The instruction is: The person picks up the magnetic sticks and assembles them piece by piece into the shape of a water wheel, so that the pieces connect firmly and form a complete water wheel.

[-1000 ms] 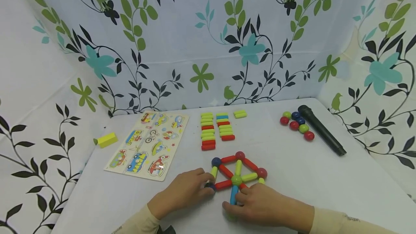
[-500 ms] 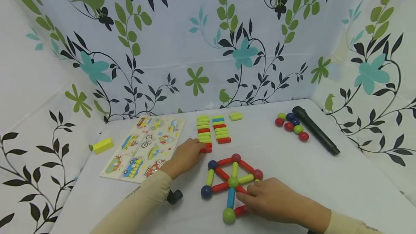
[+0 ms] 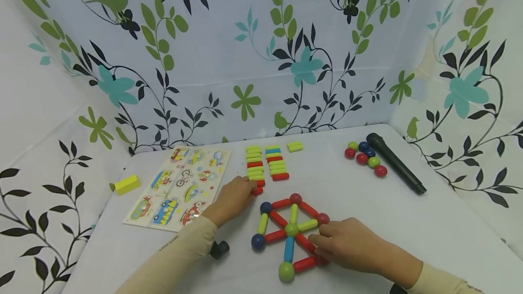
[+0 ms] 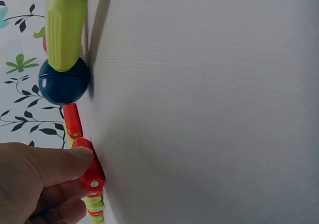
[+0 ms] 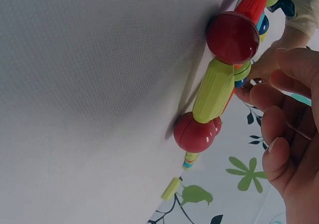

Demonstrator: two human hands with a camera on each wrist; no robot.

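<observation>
My left hand pinches a red magnetic rod between thumb and fingers, at the near end of the left column of rods. On the table in front lies a flat wheel-like frame of coloured rods joined by balls, with a green ball at its centre. Beside the right side of this frame hovers my right hand, its fingers loosely bent. The right wrist view shows those fingers apart from a yellow rod with a red ball at each end. In the head view, that hand covers part of this side.
A picture puzzle board lies at the left, with a yellow block beyond it. Further rods form a second column at the back. Several loose balls sit beside a black microphone-shaped object at the right.
My left hand has left the blue ball of the frame and reached forward to the red rod, which is now slightly apart from its column. My right hand has shifted right, uncovering more rods.
</observation>
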